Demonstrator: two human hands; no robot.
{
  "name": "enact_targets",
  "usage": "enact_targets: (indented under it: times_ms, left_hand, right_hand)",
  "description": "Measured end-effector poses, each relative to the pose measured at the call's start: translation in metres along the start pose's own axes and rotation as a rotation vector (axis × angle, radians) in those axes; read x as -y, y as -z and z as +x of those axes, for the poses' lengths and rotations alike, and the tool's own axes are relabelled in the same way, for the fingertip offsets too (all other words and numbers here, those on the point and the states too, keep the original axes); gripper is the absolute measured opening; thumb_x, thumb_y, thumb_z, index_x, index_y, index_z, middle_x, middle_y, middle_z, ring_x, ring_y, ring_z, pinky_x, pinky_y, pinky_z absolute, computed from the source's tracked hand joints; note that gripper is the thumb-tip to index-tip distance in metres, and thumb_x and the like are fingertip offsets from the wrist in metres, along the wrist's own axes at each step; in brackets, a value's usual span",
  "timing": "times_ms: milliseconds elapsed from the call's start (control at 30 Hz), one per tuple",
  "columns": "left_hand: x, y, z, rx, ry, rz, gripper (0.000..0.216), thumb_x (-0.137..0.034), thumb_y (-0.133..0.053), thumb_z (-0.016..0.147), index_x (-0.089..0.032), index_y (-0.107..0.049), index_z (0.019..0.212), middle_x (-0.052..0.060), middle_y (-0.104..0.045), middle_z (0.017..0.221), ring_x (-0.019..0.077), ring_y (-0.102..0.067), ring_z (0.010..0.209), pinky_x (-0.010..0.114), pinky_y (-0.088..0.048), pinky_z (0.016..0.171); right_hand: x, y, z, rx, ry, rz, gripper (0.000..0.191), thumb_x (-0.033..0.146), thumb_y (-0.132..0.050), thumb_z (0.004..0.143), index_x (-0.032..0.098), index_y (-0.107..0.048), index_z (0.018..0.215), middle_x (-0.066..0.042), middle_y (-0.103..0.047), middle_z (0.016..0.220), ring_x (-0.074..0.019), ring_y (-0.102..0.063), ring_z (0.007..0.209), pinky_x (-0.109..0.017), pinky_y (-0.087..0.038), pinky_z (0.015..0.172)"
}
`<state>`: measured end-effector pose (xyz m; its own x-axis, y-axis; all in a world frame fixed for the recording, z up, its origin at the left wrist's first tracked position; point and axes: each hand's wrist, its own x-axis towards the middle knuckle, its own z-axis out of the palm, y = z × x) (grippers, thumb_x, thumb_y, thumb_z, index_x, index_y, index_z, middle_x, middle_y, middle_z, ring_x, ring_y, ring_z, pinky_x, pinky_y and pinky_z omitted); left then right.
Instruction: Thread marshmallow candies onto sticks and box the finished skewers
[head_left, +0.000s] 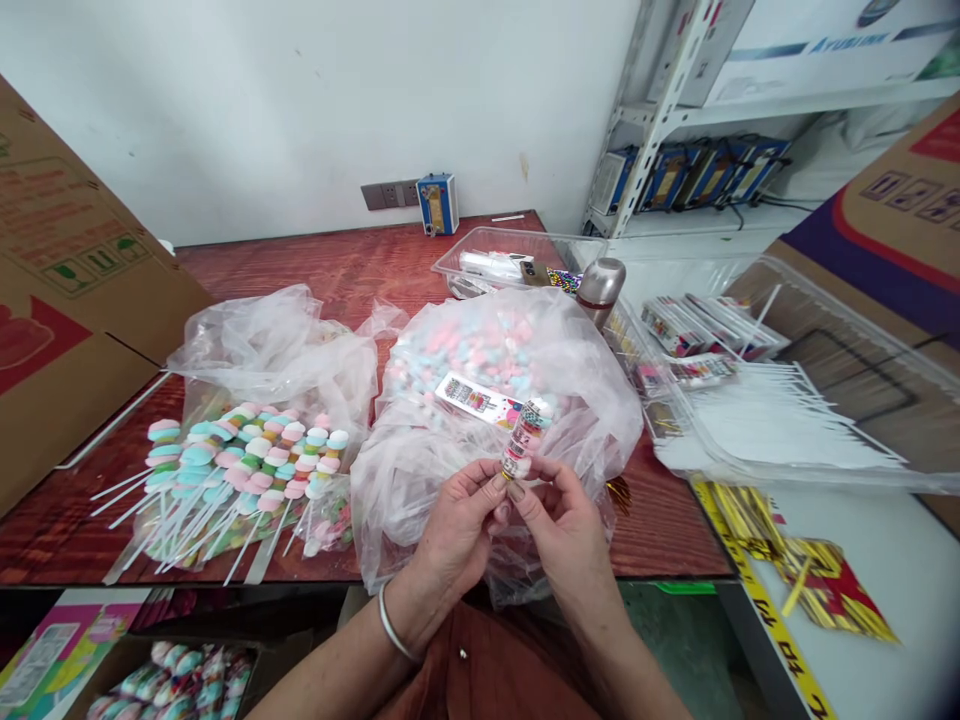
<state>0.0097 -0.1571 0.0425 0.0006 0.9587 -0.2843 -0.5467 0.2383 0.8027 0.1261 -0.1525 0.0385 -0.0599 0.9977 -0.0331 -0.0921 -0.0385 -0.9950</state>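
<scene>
Both hands meet at the neck of a small printed clear bag point(528, 436) with pink and white marshmallow pieces inside. My left hand point(459, 522), with a silver bangle at the wrist, pinches the gathered neck, where a bit of gold twist tie shows. My right hand point(564, 518) pinches the same neck from the other side, its thumb close to the left thumb. Just behind the bag, a printed label card point(474, 398) lies on a large clear plastic bag point(600, 400) full of pink and blue marshmallows.
Marshmallow skewers point(247, 455) on white sticks lie at left by another plastic bag point(255, 325). A steel flask point(601, 285) stands behind. White sticks point(780, 420) fill a clear tray at right, near gold twist ties point(832, 590). A box below point(180, 680) holds wrapped skewers.
</scene>
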Motion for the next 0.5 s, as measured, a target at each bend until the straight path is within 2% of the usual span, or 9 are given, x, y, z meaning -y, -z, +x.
enact_targets:
  times_ms: [67,133,200,267,300,333,400,500]
  left_hand:
    - [0.002,0.007,-0.001,0.038,-0.119,0.242,0.021,-0.035,-0.068,0.085,-0.015,-0.063,0.091,-0.004,-0.05,0.06,0.0065,-0.041,0.051,0.018,-0.034,0.049]
    - [0.003,0.014,-0.002,0.07,-0.389,0.653,0.016,-0.027,-0.056,0.093,-0.016,-0.064,0.101,0.001,-0.06,0.07,0.0109,-0.053,0.061,0.022,-0.046,0.059]
    - [0.003,0.02,-0.003,0.094,-0.693,1.051,0.023,-0.019,-0.047,0.096,-0.015,-0.062,0.112,0.007,-0.067,0.086,0.0157,-0.062,0.077,0.029,-0.052,0.071]
    - [0.002,0.022,-0.005,0.084,-0.871,1.244,0.028,-0.015,-0.042,0.096,-0.014,-0.059,0.119,0.011,-0.068,0.094,0.0185,-0.064,0.085,0.032,-0.054,0.076]
    - [0.002,0.021,-0.006,0.064,-0.873,1.244,0.029,-0.016,-0.041,0.097,-0.014,-0.059,0.119,0.011,-0.068,0.093,0.0186,-0.064,0.085,0.032,-0.054,0.076]
    - [0.002,0.019,-0.007,0.041,-0.817,1.178,0.027,-0.018,-0.042,0.097,-0.015,-0.06,0.117,0.01,-0.068,0.09,0.0177,-0.064,0.082,0.03,-0.054,0.073]
    - [0.003,0.015,-0.008,0.035,-0.577,0.869,0.024,-0.026,-0.046,0.098,-0.016,-0.063,0.111,0.004,-0.063,0.077,0.0132,-0.058,0.066,0.024,-0.049,0.059]
    - [0.008,0.011,-0.006,0.112,-0.169,0.261,0.027,-0.04,-0.059,0.092,-0.017,-0.064,0.104,-0.005,-0.047,0.061,0.0052,-0.034,0.044,0.017,-0.03,0.042]
  right_hand:
    - [0.0,0.005,0.001,0.042,0.011,-0.055,0.018,0.038,-0.066,0.087,0.021,-0.064,0.089,0.0,-0.07,0.071,-0.0181,-0.065,0.063,-0.029,-0.053,0.06]
    - [-0.002,0.01,0.0,0.011,0.075,-0.177,0.018,0.036,-0.063,0.088,0.02,-0.063,0.079,-0.001,-0.069,0.072,-0.0178,-0.063,0.065,-0.028,-0.051,0.062]
    - [-0.004,0.011,-0.001,-0.051,0.157,-0.326,0.017,0.032,-0.062,0.088,0.02,-0.062,0.076,-0.001,-0.067,0.071,-0.0172,-0.06,0.065,-0.027,-0.047,0.061]
    - [-0.004,0.011,-0.002,-0.074,0.244,-0.428,0.017,0.029,-0.06,0.088,0.019,-0.062,0.075,-0.001,-0.064,0.07,-0.0165,-0.057,0.065,-0.027,-0.044,0.06]
    - [-0.004,0.01,-0.002,-0.067,0.281,-0.442,0.018,0.028,-0.06,0.089,0.019,-0.062,0.074,0.0,-0.063,0.069,-0.016,-0.056,0.065,-0.026,-0.044,0.06]
    - [-0.004,0.009,-0.001,-0.049,0.307,-0.428,0.018,0.028,-0.059,0.09,0.02,-0.062,0.074,0.0,-0.062,0.07,-0.0156,-0.056,0.065,-0.026,-0.044,0.06]
    - [-0.003,0.008,0.0,0.003,0.311,-0.336,0.016,0.028,-0.058,0.092,0.02,-0.063,0.078,0.0,-0.064,0.073,-0.015,-0.058,0.067,-0.026,-0.045,0.063]
    - [0.0,0.008,0.002,0.108,0.228,-0.126,0.014,0.03,-0.059,0.094,0.021,-0.062,0.084,0.001,-0.065,0.074,-0.0148,-0.061,0.068,-0.026,-0.048,0.065]
